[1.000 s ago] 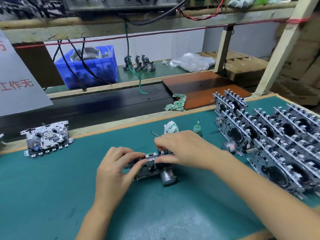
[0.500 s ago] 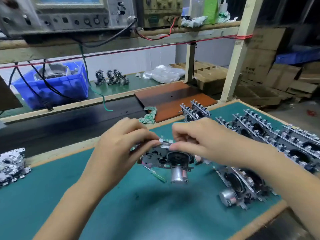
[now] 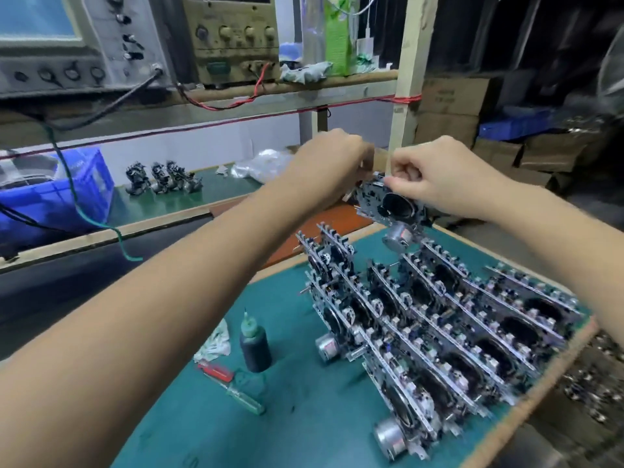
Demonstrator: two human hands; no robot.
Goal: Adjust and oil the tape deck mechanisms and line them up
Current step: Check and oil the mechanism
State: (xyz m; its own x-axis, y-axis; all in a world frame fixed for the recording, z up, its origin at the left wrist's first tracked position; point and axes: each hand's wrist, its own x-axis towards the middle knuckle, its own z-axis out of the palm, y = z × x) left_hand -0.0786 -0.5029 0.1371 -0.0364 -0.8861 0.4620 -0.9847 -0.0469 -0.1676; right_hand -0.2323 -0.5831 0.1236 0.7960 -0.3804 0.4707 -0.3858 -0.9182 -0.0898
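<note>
- Both hands hold one tape deck mechanism [image 3: 393, 206] in the air above the far end of the lined-up mechanisms [image 3: 435, 325]; its round silver motor [image 3: 398, 238] hangs from its underside.
- The right hand [image 3: 435, 177] has its fingers curled in a closed grip, pinching the upper edge of the held mechanism; the left hand [image 3: 334, 163] is at that mechanism's left side with fingers bent toward it — the contact itself is hidden, so I cannot tell how its grip stands.
- The lined-up mechanisms stand on edge in rows on the green desk [image 3: 304, 420], leaning one against the next.
- Left of those rows stands a dark oil bottle [image 3: 255, 346] with a green nozzle, upright; a crumpled rag [image 3: 214, 342] lies just left of the bottle, and a screwdriver [image 3: 233, 386] with a red and green handle lies in front of the bottle.
- Behind the rows, beyond the desk, a blue bin [image 3: 54, 197] sits at far left; test instruments [image 3: 233, 38] fill the shelf above.
</note>
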